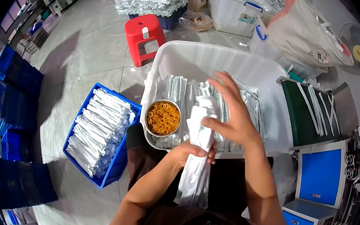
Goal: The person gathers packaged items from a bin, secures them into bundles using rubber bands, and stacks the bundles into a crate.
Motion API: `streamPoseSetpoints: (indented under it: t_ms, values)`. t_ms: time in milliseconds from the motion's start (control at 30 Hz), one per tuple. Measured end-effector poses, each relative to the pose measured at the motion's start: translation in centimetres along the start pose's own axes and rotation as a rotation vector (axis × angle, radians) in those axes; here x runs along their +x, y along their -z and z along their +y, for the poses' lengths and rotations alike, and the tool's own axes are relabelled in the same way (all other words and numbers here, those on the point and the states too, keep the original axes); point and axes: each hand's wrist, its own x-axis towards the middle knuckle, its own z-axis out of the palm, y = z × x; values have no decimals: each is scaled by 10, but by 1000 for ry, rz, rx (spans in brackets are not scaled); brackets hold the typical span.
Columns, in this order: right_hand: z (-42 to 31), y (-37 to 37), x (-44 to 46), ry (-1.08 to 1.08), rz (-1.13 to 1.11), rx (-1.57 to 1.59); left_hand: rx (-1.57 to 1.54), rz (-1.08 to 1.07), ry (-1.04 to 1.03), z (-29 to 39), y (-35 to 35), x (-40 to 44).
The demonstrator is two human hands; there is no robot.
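With the held bundle of white packets [194, 175] as the dial's centre, a blue crate [113, 173] sits at nine o'clock on the floor, filled with loose silvery packets [97, 130]. At eleven o'clock a red stool [142, 24] carries a pale sticker [145, 32], too small to read. At ten, close by, a metal bowl [147, 118] of orange rings [164, 118] stands within the near-left part of a white tub [231, 58]. The left hand [191, 153] is wrapped firmly round the bundle's middle, thumb across the front, the lower end hanging towards the lap. The bundle looks light, its sleeves soft, crinkly and probably slippery, with something slim and stiffer inside; gripping round the middle should keep single packets from sliding out. The right hand [237, 120] is at one o'clock, fingers spread and slightly blurred, thumb at the bundle's upper part; whether it presses there I cannot tell. Farther off, between twelve and one, a storage bin's label [247, 18] is illegible, as is the print on a pale sack [302, 33] at one o'clock. At two, white strips [312, 109] lie on a green belt [292, 104].
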Motion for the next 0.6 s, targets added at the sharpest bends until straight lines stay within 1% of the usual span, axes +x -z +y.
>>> streamPoseSetpoints:
  t_ms: [33, 100, 133, 167, 200, 267, 300, 367, 400, 433, 500, 533, 567, 600]
  values:
    - [6, -16, 7, 36, -58, 90, 41, -52, 22, 1, -5, 4]
    - [12, -25, 10, -187, -535, 415, 68, -62, 85, 1, -6, 3]
    - [13, -31, 4, -242, -564, 413, 72, -21, 132, 2, -5, -2]
    - [10, -35, -3, -295, -596, 404, 55, -47, 172, 2, -2, -7]
    - [5, -38, -9, -281, -588, 451, 52, -24, 110, -2, -1, -13]
    - [-3, -49, -11, -252, -488, 516, 15, -1, -17, -5, -6, -20]
    - [-8, -53, -10, -236, -452, 528, 2, 4, -19, -4, -8, -24]
    - [-11, -63, -4, -247, -477, 571, 135, 111, -43, 0, -15, -31]
    - [-12, -69, 0, -242, -497, 614, 146, 181, -34, 2, -16, -35]
    - [-10, -77, 3, -234, -512, 623, 141, 193, -48, 1, -11, -38]
    - [-4, -98, 12, -396, -597, 884, 175, 315, -144, -2, 4, -45]
    - [-11, -110, 19, -498, -544, 1109, 121, 375, -200, 7, -5, -54]
    - [-10, -127, 32, -509, -501, 1182, 65, 351, -282, 16, -6, -66]
    - [-6, -144, 44, -483, -511, 999, -42, 300, -372, 18, 1, -81]
